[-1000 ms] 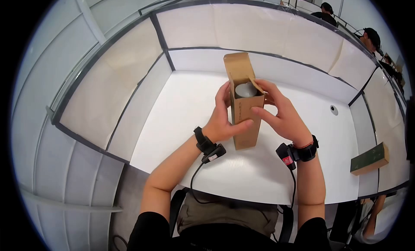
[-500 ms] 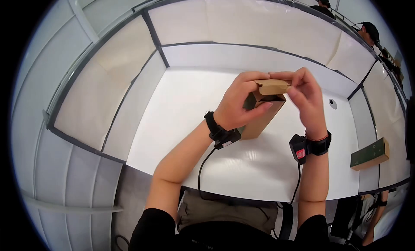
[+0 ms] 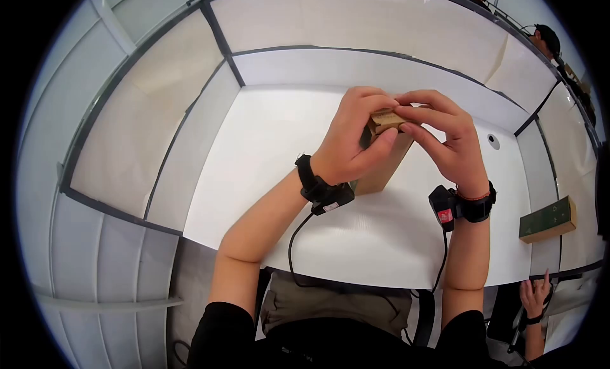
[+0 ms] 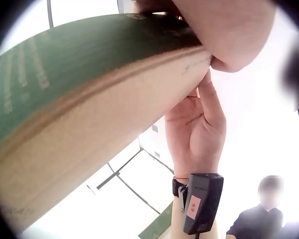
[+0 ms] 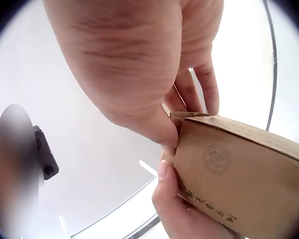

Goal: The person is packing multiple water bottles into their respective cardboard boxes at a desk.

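Note:
A tall cardboard box (image 3: 383, 172) stands at a slant above the desk, brown on the sides facing me and green on another side (image 4: 84, 69). My left hand (image 3: 352, 137) grips it near the top, thumb on the near side and fingers round the far side. With thumb and fingers, my right hand (image 3: 452, 137) pinches the folded lid flap (image 3: 386, 119) at the box's right upper edge. In the right wrist view, the right thumb presses into the flap's corner, beside a stamped brown face (image 5: 217, 159). The box's inside is hidden by the lid.
Another green and brown box (image 3: 548, 220) lies at the right edge against the low partition (image 3: 356, 23). The white desk (image 3: 254, 166) has a round cable hole (image 3: 493, 141) at the back right. Cables hang from both wrist devices (image 3: 442, 207). Another person's hand (image 3: 534, 297) shows at lower right.
The lid flap, upright earlier with a grey round top showing inside, is folded down over the opening. My right hand has moved from the box's side to the lid, and the box leans rightward.

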The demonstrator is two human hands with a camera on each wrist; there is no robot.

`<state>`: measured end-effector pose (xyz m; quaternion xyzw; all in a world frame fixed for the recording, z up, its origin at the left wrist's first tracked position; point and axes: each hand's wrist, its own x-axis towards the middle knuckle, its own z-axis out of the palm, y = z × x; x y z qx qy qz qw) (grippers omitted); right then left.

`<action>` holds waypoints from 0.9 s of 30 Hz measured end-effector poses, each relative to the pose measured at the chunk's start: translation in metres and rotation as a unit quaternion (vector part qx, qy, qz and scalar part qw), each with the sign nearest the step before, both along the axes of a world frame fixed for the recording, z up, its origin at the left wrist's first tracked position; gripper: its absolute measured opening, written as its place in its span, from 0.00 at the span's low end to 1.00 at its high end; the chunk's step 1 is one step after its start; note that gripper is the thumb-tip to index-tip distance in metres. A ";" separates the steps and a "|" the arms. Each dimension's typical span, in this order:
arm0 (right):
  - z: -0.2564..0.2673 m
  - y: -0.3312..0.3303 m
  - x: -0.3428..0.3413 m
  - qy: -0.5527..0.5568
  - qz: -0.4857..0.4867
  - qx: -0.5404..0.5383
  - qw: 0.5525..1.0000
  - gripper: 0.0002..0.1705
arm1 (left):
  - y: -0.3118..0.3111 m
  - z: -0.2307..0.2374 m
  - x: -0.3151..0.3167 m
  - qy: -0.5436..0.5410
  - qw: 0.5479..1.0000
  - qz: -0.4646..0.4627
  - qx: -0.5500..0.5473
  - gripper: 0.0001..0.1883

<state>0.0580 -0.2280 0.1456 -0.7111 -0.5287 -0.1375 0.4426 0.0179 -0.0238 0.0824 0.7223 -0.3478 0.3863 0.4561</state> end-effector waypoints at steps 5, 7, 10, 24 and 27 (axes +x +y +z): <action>0.000 -0.003 -0.001 0.014 0.036 -0.029 0.999 0.12 | 0.001 -0.001 -0.003 -0.015 0.998 0.037 0.042 0.19; -0.001 -0.004 -0.001 -0.016 0.042 -0.041 0.998 0.11 | 0.003 -0.001 -0.004 -0.016 0.997 0.046 0.064 0.19; 0.003 -0.006 -0.005 -0.019 0.037 -0.056 0.998 0.12 | 0.006 0.001 -0.003 -0.014 0.996 0.044 0.080 0.21; -0.024 0.018 -0.007 0.138 -0.027 0.018 0.990 0.34 | -0.009 -0.034 0.008 0.164 0.986 0.019 -0.012 0.61; -0.027 0.026 -0.004 0.089 -0.037 0.003 0.995 0.33 | -0.011 -0.049 0.012 0.162 0.985 0.018 -0.057 0.62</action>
